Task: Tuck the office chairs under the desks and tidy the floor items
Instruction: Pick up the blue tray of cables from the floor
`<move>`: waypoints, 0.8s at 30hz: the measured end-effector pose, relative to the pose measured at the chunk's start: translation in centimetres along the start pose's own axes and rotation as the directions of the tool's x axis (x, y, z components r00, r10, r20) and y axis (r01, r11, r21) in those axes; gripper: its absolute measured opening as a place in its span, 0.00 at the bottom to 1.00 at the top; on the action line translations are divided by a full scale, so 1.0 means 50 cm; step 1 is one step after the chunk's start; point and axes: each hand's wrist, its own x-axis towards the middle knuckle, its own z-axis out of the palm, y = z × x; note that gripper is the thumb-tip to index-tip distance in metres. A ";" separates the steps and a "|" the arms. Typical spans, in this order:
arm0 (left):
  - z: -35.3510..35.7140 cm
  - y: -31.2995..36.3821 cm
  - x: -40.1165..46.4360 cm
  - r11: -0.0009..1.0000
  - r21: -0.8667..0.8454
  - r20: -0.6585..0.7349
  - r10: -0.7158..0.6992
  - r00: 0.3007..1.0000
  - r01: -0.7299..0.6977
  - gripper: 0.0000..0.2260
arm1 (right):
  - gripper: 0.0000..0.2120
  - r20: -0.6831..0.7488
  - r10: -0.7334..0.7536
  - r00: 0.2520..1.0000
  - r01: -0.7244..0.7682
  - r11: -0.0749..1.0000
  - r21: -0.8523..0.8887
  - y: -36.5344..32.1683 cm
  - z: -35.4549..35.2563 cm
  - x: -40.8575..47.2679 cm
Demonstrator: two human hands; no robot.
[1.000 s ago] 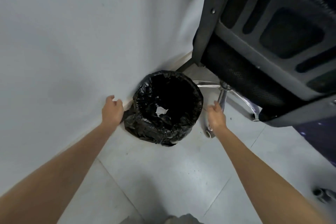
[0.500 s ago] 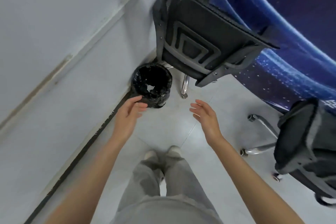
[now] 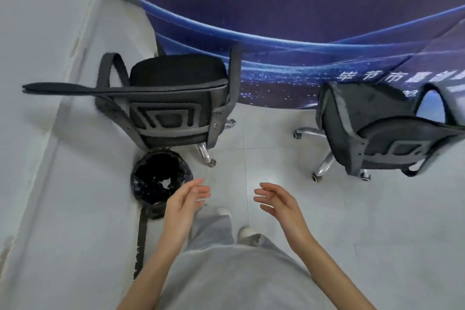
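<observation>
Lower centre of frame: left hand (image 3: 185,205) and right hand (image 3: 279,202), fingers loosely extended, holding nothing. Bin with black liner (image 3: 161,184) at centre left by the wall (image 3: 50,133), just below a black mesh office chair (image 3: 173,106). Second office chair (image 3: 385,131) at right, both before a blue banner (image 3: 289,20).

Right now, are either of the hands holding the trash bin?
No, both hands, left and right, hover open above the floor, beside the trash bin.

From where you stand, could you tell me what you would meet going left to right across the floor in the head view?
White wall → bin lined with a black bag → near office chair → left hand → right hand → second office chair.
</observation>
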 end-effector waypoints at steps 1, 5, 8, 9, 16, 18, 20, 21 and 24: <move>0.011 0.009 0.023 0.999 0.042 0.078 -0.004 0.997 0.000 0.12 | 0.12 -0.064 -0.010 0.998 0.012 0.999 0.042 0.001 0.000 0.004; 0.047 0.037 0.092 0.964 0.247 0.425 -0.016 0.905 -0.099 0.13 | 0.12 -0.361 0.016 0.933 0.071 0.971 0.227 0.013 -0.004 -0.011; 0.073 0.052 0.132 0.906 0.345 0.646 -0.041 0.762 -0.244 0.14 | 0.11 -0.549 0.090 0.831 0.136 0.924 0.358 0.040 -0.004 -0.054; 0.086 0.051 0.144 0.885 0.366 0.703 -0.060 0.709 -0.288 0.14 | 0.11 -0.588 0.132 0.798 0.143 0.907 0.397 0.056 -0.001 -0.071; 0.295 0.038 0.100 0.796 0.376 0.925 -0.291 0.245 -0.475 0.08 | 0.10 -0.788 0.383 0.483 0.298 0.774 0.559 0.187 0.030 -0.217; 0.380 0.031 0.048 0.781 0.310 0.946 -0.313 0.089 -0.542 0.10 | 0.11 -0.815 0.451 0.365 0.360 0.739 0.570 0.225 0.031 -0.253; 0.470 0.019 -0.007 0.774 0.265 0.941 -0.338 -0.022 -0.575 0.11 | 0.11 -0.803 0.527 0.278 0.424 0.683 0.595 0.261 0.015 -0.281; 0.512 0.013 -0.039 0.773 0.244 0.935 -0.348 -0.069 -0.586 0.11 | 0.11 -0.788 0.563 0.248 0.446 0.656 0.609 0.276 0.003 -0.294; 0.631 -0.020 -0.145 0.782 0.193 0.921 -0.353 -0.167 -0.592 0.11 | 0.11 -0.763 0.623 0.175 0.497 0.613 0.614 0.324 -0.065 -0.337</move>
